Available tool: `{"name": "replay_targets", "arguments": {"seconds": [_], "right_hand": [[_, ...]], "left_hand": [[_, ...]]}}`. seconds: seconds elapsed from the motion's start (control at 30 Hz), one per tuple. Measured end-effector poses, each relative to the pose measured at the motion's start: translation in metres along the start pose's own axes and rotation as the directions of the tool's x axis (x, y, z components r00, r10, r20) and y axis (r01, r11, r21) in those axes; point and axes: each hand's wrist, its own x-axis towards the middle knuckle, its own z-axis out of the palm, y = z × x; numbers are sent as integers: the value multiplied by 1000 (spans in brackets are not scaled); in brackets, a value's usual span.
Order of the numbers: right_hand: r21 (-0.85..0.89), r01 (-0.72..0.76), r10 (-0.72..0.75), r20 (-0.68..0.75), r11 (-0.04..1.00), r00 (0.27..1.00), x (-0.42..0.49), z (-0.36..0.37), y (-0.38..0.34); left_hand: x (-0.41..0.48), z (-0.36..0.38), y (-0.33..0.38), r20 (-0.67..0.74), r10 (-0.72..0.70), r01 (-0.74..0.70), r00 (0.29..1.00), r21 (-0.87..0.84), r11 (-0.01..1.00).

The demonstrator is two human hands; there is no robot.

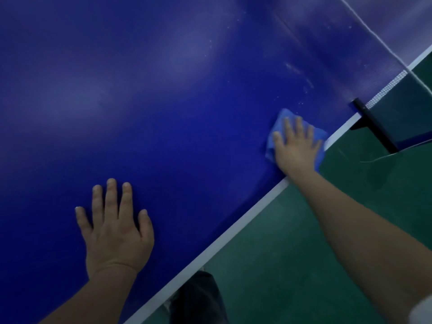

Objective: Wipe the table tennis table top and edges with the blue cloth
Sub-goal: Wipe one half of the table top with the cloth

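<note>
cloth (279,120): on the table (163,90) near its right edge, under my right hand (295,148)
left hand (114,228): on the table, nearer me
net post (374,127): beyond the cloth

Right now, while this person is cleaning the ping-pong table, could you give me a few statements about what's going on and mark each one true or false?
1. The right hand presses the blue cloth flat on the table top, near its white edge line. True.
2. The left hand holds a second cloth. False: the left hand rests bare and flat on the table top.
3. The cloth touches the black net post. False: blue surface shows between the cloth and the net post.
4. Whitish specks show on the surface beyond the cloth. True.
</note>
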Motion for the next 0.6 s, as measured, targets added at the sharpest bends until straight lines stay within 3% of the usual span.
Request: {"name": "replay_targets", "arguments": {"seconds": [0.07, 0.13, 0.2, 0.27, 0.33, 0.4, 0.47, 0.53, 0.6], "right_hand": [[115, -236, 240, -23, 965, 971, -2, -1, -2], [94, -214, 218, -41, 972, 975, -27, 11, -36], [29, 96, -94, -54, 995, 994, -69, 29, -77], [-41, 486, -486, 2, 873, 874, -104, 38, -94], [-55, 644, -642, 38, 763, 765, -90, 30, -73], [-78, 506, -506, 31, 859, 862, -52, 15, -35], [-77, 216, -215, 21, 973, 976, -22, 3, 0], [-45, 51, -51, -11, 998, 999, -17, 4, 8], [-20, 38, -39, -20, 999, 999, -29, 10, -16]], "left_hand": [[0, 0, 0, -1, 4, -4, 1000, -2, 1000], [1, 0, 0, 0, 3, -3, 1000, 3, 1000], [1, 1, 0, 1, 4, -4, 1000, 8, 1000], [1, 0, 1, 0, 6, -6, 1000, 1, 1000], [1, 0, 1, -2, 7, -7, 1000, -5, 1000], [1, 1, -1, -13, 1, -1, 1000, -6, 1000], [0, 4, -2, -17, -1, 1, 1000, 3, 1000], [0, 4, -3, -8, 4, -4, 1000, 12, 1000], [0, 4, -4, 1, 3, -3, 1000, 22, 1000]]}}
